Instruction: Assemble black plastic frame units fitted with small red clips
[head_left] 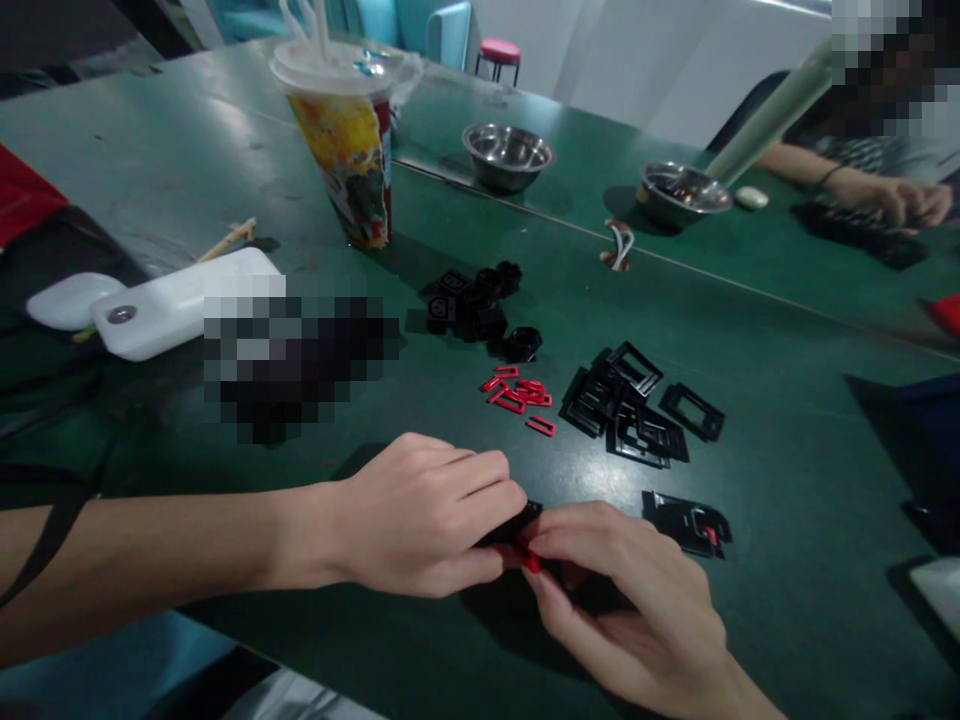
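Note:
Near the table's front edge, my left hand [435,515] is closed on a black plastic part [514,522], mostly covered by the fingers. Against it, my right hand [630,600] pinches a small red plastic piece [530,556] between thumb and fingers. Just beyond my hands lies a loose pile of small red rectangular frames [525,392]. To its right are several black rectangular frames [630,405], some stacked on each other. A black part with a red piece in it [690,524] rests beside my right hand. Behind the red pile sit several black chunky parts [480,305].
A tall paper cup [341,150] with lid and straw stands at the back left. Two metal bowls [508,158] [682,195] are farther back. A white device [187,300] lies left. Another person's hands [892,200] rest across the green table [787,440].

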